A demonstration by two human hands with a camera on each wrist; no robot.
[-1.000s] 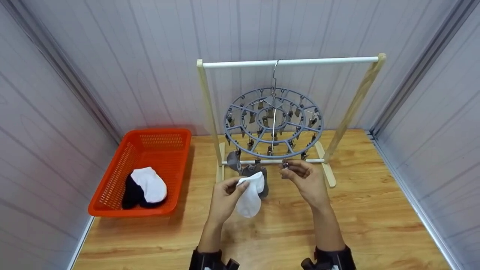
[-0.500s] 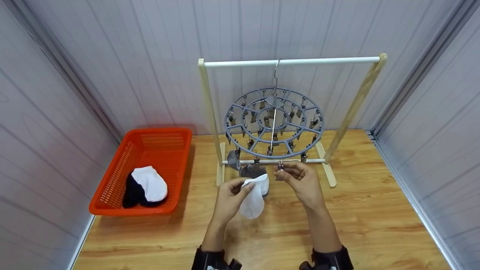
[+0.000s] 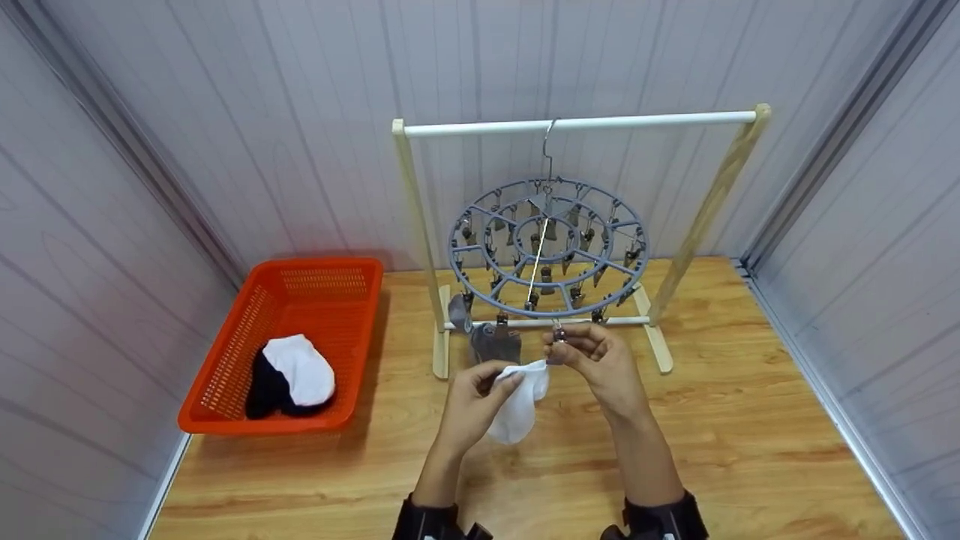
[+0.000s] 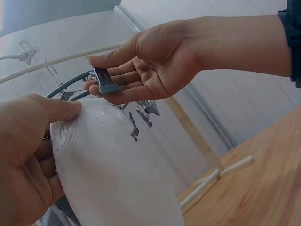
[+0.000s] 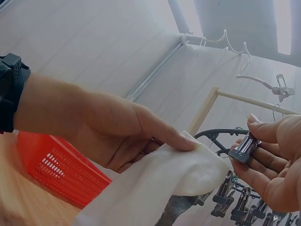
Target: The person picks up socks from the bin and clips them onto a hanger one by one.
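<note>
A white sock (image 3: 517, 405) dangles from my left hand (image 3: 472, 401), pinched at its cuff between thumb and fingers. Between the thumb and fingers of my right hand (image 3: 604, 367) is a metal clip (image 5: 244, 148) of the round hanger. The sock's cuff edge lies right beside this clip in the head view; whether they touch I cannot tell. Grey socks (image 3: 495, 343) hang from clips at the front left of the round grey clip hanger (image 3: 517, 309), partly behind my left hand. In the left wrist view the sock (image 4: 113, 165) covers much of the scene.
The hanger hooks over the white bar (image 3: 480, 129) of a wooden stand (image 3: 701, 217). An orange basket (image 3: 367, 300) on the wooden floor at left holds a white sock (image 3: 300, 371) and a black sock (image 3: 264, 390). Panel walls enclose the area.
My left hand has carried the white sock rightward, up to the clip. My right hand has shifted slightly left with the clip, and the hanger has turned a little.
</note>
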